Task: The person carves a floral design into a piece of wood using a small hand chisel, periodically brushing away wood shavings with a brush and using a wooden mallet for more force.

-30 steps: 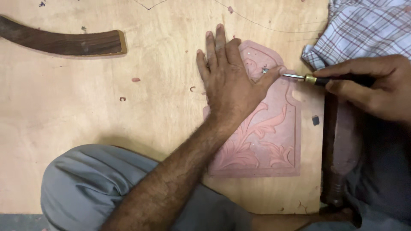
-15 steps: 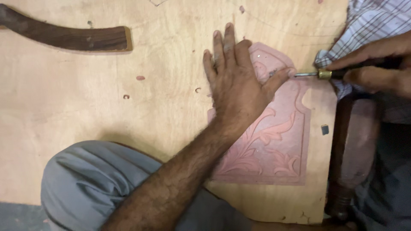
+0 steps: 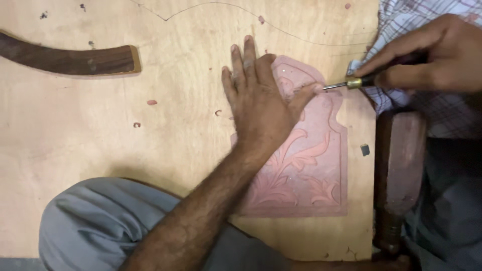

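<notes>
the left hand (image 3: pixel 258 103) lies flat and spread on the upper part of the pink carved panel (image 3: pixel 311 175), fingers pointing to about 12 o'clock and holding nothing, only pressing the panel down onto the plywood board (image 3: pixel 100 130). its thumb sticks out toward 3 o'clock, and the thumb tip meets the metal tip of the carving tool (image 3: pixel 351 83) right at the panel's arched top.

the right hand (image 3: pixel 437 57) is closed around the tool's dark handle, fingers wrapped tight near the brass collar. the tool's long axis runs nearly level, from the right hand at 3 o'clock toward the left thumb at 9 o'clock, the tip dipping slightly. so the cutting point lies just at 3 o'clock of the left thumb and at 9 o'clock of the right hand; whether the edge is actually biting the surface is hard to tell here.

the panel's own long axis runs 12 to 6 o'clock. a dark wooden mallet (image 3: pixel 399 170) lies just beside its right edge, and a curved dark wood strip (image 3: pixel 70 57) sits well apart at 10 o'clock.
</notes>
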